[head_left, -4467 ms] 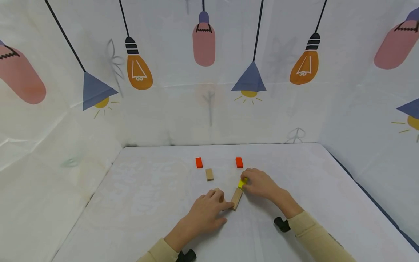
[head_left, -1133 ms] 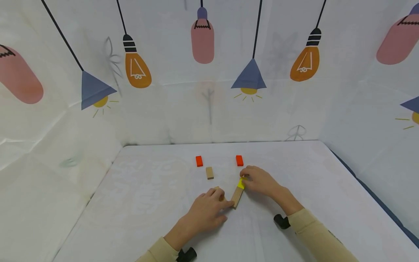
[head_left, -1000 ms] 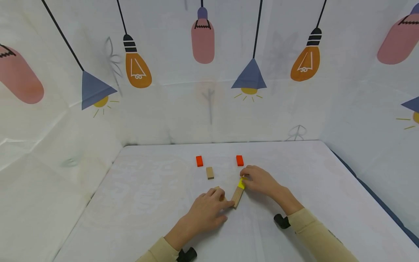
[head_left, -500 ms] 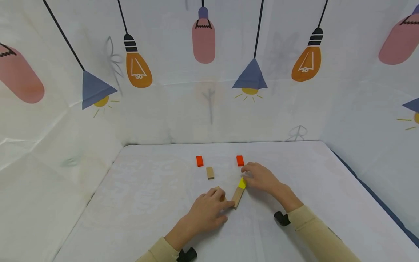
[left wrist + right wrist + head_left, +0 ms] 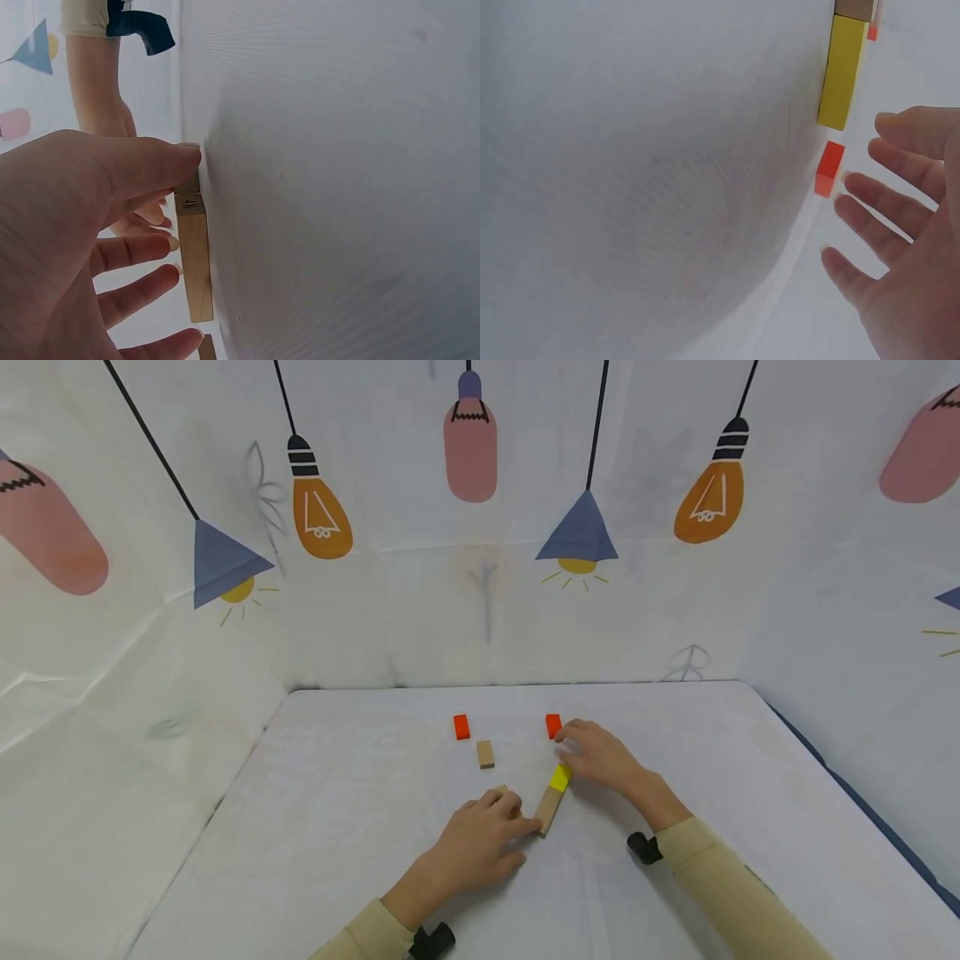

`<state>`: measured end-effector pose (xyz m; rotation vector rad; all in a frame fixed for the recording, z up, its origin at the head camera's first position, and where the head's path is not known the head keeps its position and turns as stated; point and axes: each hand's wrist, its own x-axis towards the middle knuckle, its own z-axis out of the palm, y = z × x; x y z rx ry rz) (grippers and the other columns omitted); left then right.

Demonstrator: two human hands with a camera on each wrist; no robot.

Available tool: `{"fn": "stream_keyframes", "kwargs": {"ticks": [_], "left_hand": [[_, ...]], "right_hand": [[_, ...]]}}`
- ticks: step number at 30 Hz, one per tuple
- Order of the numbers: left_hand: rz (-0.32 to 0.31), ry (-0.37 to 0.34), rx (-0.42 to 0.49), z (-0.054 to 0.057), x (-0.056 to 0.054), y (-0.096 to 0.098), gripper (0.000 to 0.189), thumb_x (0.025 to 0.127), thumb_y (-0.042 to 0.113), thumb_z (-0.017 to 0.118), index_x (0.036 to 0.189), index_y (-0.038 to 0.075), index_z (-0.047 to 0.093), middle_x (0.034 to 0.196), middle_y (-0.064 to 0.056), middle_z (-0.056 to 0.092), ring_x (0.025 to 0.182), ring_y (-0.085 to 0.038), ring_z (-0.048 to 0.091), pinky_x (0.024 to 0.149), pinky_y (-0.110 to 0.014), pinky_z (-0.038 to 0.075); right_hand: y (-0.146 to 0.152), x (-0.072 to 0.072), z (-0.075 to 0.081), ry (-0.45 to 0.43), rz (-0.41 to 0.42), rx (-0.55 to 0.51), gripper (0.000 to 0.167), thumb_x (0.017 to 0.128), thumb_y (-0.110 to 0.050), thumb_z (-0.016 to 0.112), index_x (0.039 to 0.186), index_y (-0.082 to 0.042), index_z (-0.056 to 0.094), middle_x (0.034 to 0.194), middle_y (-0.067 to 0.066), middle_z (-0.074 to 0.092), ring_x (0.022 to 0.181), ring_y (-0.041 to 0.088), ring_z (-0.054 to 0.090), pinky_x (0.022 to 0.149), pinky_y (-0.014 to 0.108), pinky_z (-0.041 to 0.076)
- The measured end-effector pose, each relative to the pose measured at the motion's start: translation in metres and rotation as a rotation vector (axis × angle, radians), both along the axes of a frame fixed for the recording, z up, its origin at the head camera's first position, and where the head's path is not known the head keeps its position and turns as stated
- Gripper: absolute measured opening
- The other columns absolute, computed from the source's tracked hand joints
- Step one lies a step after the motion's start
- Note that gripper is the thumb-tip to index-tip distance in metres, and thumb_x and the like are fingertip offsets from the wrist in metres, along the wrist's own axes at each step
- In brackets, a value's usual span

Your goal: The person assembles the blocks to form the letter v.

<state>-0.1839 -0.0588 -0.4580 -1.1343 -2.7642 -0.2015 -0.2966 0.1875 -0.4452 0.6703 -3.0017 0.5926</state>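
Note:
In the head view, my left hand (image 5: 476, 843) rests low over the table, one outstretched finger at the near end of a wooden block (image 5: 550, 810). Another wooden block lies mostly hidden under its fingers. The left wrist view shows the number-48 end of a wooden block (image 5: 196, 259) beside spread fingertips. A yellow block (image 5: 560, 777) lies end to end with the wooden one, slanting away to the right. My right hand (image 5: 600, 756) hovers past the yellow block, fingers apart and holding nothing. Its fingertips are right by a red block (image 5: 552, 726), which stands beyond the yellow one.
A second red block (image 5: 462, 727) sits at the back, left of the first. Closer in is a short wooden block (image 5: 486, 754). All are on a white-covered table (image 5: 337, 793), with a lamp-patterned curtain (image 5: 412, 610) behind it.
The right hand has let go of the yellow block and moved away from the body to the red block. The yellow block stays against the wooden one. The left hand keeps its place.

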Motion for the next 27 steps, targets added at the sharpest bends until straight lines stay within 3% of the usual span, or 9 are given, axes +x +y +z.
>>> {"fn": "stream_keyframes", "kwargs": {"ticks": [16,27], "left_hand": [[-0.002,0.028,-0.001,0.000,-0.001,0.000,0.041,0.086,0.037,0.074,0.126,0.036,0.067,0.111,0.006,0.057,0.101,-0.011,0.050,0.070,-0.023,0.045],[0.002,0.022,-0.023,0.001,0.000,0.000,0.042,0.087,0.039,0.073,0.128,0.037,0.065,0.113,0.006,0.057,0.106,-0.012,0.050,0.083,-0.033,0.050]], "right_hand": [[-0.001,-0.015,-0.002,-0.012,0.001,0.002,0.030,0.091,-0.020,0.063,0.119,-0.012,0.064,0.138,0.013,0.056,0.130,0.035,0.049,0.110,0.055,0.040],[-0.002,-0.024,-0.010,-0.034,-0.019,-0.038,0.033,0.090,-0.020,0.064,0.122,-0.011,0.062,0.145,0.017,0.051,0.133,0.038,0.046,0.111,0.057,0.037]]}}
